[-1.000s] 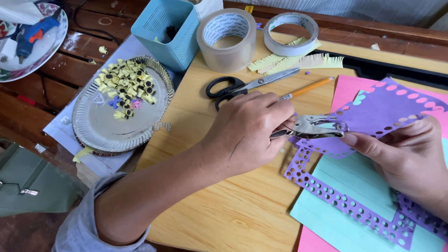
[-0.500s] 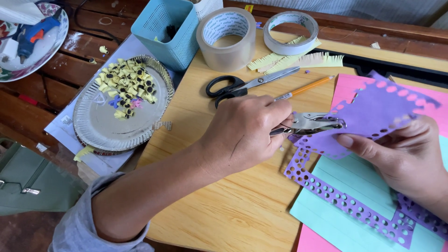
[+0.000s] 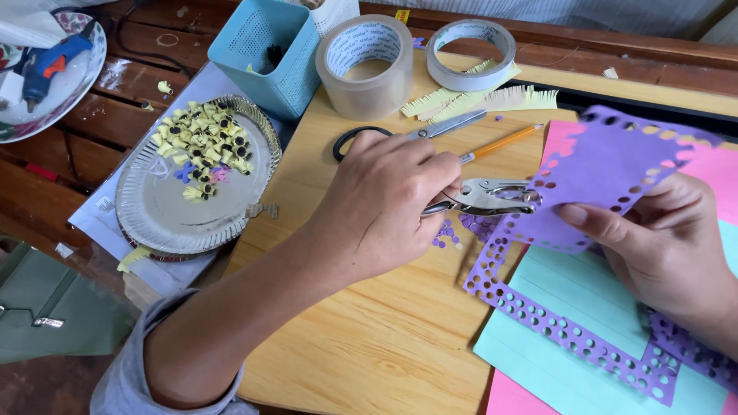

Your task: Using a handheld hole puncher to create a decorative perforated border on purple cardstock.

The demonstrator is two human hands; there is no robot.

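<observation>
A light wooden board (image 3: 369,338) carries the work. The right hand (image 3: 661,253) pinches a purple paper sheet (image 3: 607,169) up off it, edge fed to the metal hole punch (image 3: 492,197) clenched in the left hand (image 3: 384,204). Purple paper dots (image 3: 450,234), probably punchings, lie beneath.

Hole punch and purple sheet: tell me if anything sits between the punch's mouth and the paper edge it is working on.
Nothing visible does. The left hand holds the metal hole punch with its mouth at the edge of the purple sheet, which the right hand holds up. The pencil and scissors lie behind, clear of it.
</observation>
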